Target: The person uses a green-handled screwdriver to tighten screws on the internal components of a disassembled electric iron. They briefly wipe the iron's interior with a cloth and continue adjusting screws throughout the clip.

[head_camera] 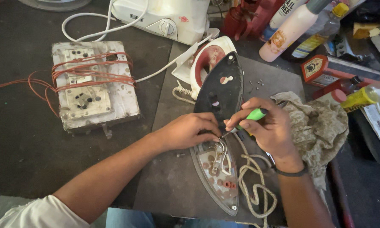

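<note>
A dismantled clothes iron lies on a grey mat (173,185). Its black soleplate (220,86) stands tilted up against the red and white iron body (209,55). The inner metal plate (218,175), with red rings and a metal strip, lies flat in front. My left hand (188,131) rests on the rear of this inner plate, fingers pressing down. My right hand (268,126) holds a green-handled screwdriver (254,115), its tip at the plate next to my left fingertips. The iron's braided cord (253,181) loops beside the plate.
A crumpled cloth (321,126) lies right of my right hand. At left sits a white switchboard box (92,84) wrapped in red wire. A white appliance (169,17) stands at the back; bottles, cans and a spray tube (291,27) crowd the right.
</note>
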